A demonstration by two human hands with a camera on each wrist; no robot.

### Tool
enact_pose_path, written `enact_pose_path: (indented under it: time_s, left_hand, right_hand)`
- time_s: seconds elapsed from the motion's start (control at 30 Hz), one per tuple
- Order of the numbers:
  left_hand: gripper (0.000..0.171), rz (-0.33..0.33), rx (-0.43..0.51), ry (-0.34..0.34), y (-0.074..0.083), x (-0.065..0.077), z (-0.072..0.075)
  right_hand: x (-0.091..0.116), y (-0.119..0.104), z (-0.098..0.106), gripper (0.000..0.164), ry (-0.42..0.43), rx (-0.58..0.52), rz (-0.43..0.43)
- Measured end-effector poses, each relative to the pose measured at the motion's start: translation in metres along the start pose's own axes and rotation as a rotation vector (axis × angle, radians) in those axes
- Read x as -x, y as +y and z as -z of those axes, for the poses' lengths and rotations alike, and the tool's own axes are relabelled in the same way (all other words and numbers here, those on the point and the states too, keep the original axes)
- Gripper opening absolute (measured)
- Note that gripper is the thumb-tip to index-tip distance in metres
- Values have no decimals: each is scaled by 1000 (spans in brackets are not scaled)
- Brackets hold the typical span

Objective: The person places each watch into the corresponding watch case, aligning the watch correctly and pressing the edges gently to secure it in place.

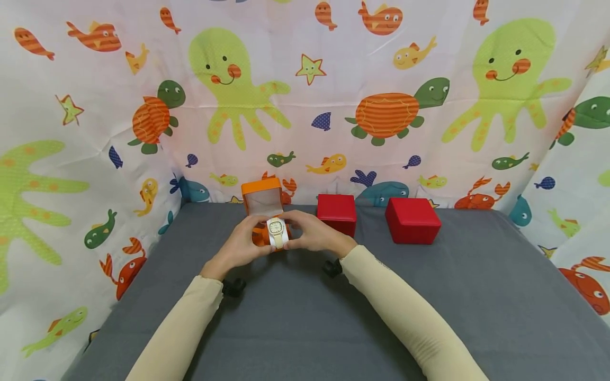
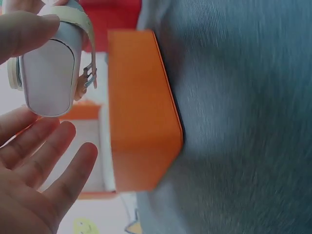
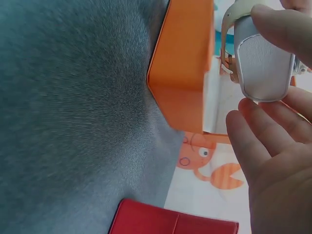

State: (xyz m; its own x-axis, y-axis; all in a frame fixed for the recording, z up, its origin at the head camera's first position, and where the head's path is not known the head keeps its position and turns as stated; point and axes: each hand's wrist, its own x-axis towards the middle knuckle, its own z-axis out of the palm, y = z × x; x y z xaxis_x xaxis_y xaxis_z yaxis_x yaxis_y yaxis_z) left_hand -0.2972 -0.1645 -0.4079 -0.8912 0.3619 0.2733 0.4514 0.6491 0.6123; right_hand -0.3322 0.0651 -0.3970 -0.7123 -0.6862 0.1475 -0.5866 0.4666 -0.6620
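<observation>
Both hands hold a wristwatch (image 1: 276,227) with a pale cream strap, wrapped round a white watch cushion (image 2: 48,78). My left hand (image 1: 242,242) grips the cushion's left end, its thumb near the strap. My right hand (image 1: 312,232) grips the other end, with the thumb pressed by the strap in the right wrist view. The watch face points up toward the head camera. Just behind and below stands an orange watch box (image 1: 262,186) with its lid raised and a pale lining. In the left wrist view, the strap's buckle (image 2: 88,73) hangs at the cushion's underside.
Two closed red boxes stand at the back of the grey table (image 1: 295,328): one red box (image 1: 336,211) right of the orange box, another red box (image 1: 412,221) farther right. A printed sea-animal curtain (image 1: 305,116) hangs behind and along both sides.
</observation>
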Motion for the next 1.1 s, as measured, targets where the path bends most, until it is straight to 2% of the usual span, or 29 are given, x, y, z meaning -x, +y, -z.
enact_pose_path:
  time_s: [0.3,0.5,0.73,0.93,1.1]
  left_hand:
    - [68,52,9,-23,-26,-13,2]
    - [68,99,5,-44,-36,-18,1]
    - [66,121,-14,-53,-39,-22,-1]
    - [66,146,11,-64,-40,-23,-3]
    - [63,167,10,-66,-39,-24,-1]
  right_hand:
    - [-27,3,-4,70,-65,92,-66]
    - [-37,5,-6,68,-92,151,-80]
    - [-44,11,-10,67,-105,179,-90]
    - [-46,13,-12,67,-97,186,-119]
    - [-49,12,-14,60,-88,183,-106]
